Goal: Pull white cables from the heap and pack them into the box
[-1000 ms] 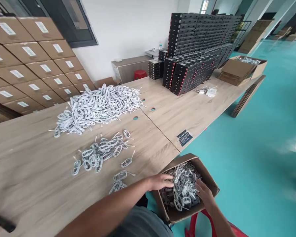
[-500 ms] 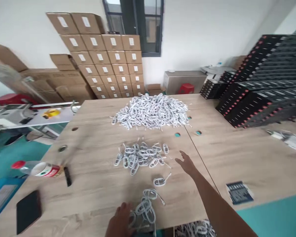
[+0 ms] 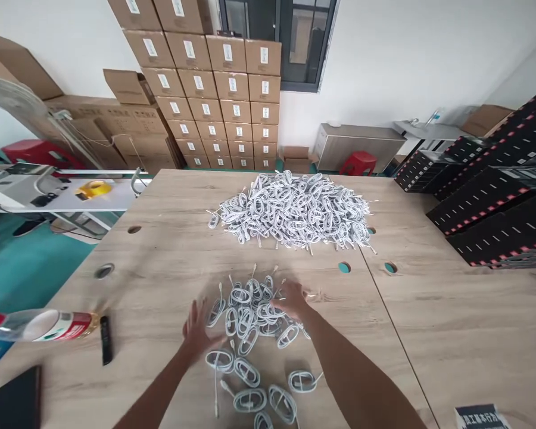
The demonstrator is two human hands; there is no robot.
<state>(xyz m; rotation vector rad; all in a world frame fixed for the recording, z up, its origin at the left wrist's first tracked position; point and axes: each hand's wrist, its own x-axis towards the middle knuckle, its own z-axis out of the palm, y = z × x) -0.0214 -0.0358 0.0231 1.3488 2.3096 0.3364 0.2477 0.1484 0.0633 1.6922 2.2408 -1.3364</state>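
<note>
Both my hands are over a loose group of coiled white cables (image 3: pixel 250 313) on a light wood-grain table (image 3: pixel 152 280). My left hand (image 3: pixel 199 330) is spread and open at the group's left edge, with its fingers apart. My right hand (image 3: pixel 292 301) lies on top of the coils at the right, its fingers spread and holding nothing. Several separate coils, including one white cable coil (image 3: pixel 250 400), lie nearer me. A much larger heap of white cable coils (image 3: pixel 295 211) sits farther up the table.
A plastic bottle (image 3: pixel 40 325) lies on its side at the left, near a small black object (image 3: pixel 106 339) and a dark phone (image 3: pixel 15 400). Stacked black boxes (image 3: pixel 495 208) stand at right. Labelled cardboard cartons (image 3: pixel 214 89) are stacked against the far wall.
My view has swung from the open carton to the table. Both hands have left the carton and now sit over the cable group, and more coils lie near the table's front.
</note>
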